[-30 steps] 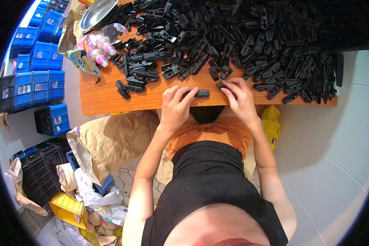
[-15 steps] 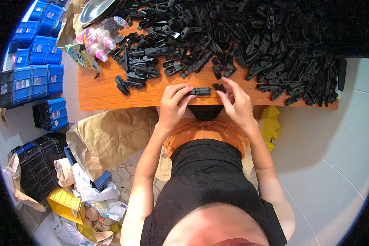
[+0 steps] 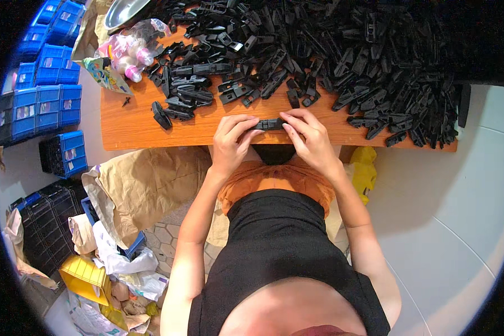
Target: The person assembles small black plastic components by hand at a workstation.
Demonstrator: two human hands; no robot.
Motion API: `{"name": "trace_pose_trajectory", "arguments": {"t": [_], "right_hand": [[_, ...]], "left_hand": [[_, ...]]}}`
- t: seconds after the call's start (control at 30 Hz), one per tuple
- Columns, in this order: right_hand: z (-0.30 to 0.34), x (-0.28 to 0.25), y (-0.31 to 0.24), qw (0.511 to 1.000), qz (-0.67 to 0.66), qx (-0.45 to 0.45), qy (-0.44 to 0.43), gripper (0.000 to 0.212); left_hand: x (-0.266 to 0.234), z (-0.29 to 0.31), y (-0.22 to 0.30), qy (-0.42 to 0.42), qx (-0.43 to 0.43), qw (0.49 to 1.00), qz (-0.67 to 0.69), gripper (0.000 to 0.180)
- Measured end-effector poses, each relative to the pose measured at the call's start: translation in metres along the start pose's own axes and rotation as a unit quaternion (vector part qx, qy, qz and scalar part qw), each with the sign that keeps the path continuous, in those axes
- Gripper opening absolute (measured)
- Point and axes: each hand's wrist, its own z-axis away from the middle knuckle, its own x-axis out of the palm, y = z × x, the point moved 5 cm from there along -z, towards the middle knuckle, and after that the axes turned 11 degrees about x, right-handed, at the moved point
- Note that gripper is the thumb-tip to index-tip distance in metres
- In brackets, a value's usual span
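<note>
Just above the table's near edge, a long narrow black plastic part point(image 3: 269, 124) lies level between my two hands. My left hand point(image 3: 233, 138) pinches its left end between thumb and fingers. At the other end, my right hand point(image 3: 309, 135) is closed, thumb and fingertips against the part. The small black piece that was in the right fingers cannot be told apart from the part now; those fingertips cover that end. Beyond my hands, a large heap of similar black plastic parts point(image 3: 274, 78) covers the back and right of the wooden table point(image 3: 134, 126).
Pink-capped clear bottles point(image 3: 133, 61) in plastic and a metal bowl point(image 3: 123, 14) stand at the back left. Blue crates point(image 3: 59, 106) are stacked along the left. Brown paper point(image 3: 145, 187) hangs below the table edge, near a yellow bin point(image 3: 84, 277). A yellow bag point(image 3: 364, 171) hangs right.
My right hand has moved left, bringing its small black piece up to the right end of the black part. My left hand keeps its pinch. The whole view has shifted slightly.
</note>
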Motion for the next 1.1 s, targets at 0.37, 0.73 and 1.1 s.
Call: {"name": "trace_pose_trajectory", "arguments": {"t": [0.37,0.73,1.1], "right_hand": [[0.001,0.009,0.002,0.999,-0.031,0.013,-0.007,0.041],[-0.007,0.013,0.004,0.987,0.062,-0.12,0.09,0.036],[-0.013,-0.003,0.008,0.994,0.038,-0.099,0.003,0.037]], "left_hand": [[0.002,0.0,-0.001,0.021,-0.006,1.0,-0.011,0.026],[0.006,-0.005,0.003,0.038,-0.05,0.998,-0.021,0.021],[-0.007,-0.008,-0.012,-0.017,-0.014,0.999,0.031,0.026]]}}
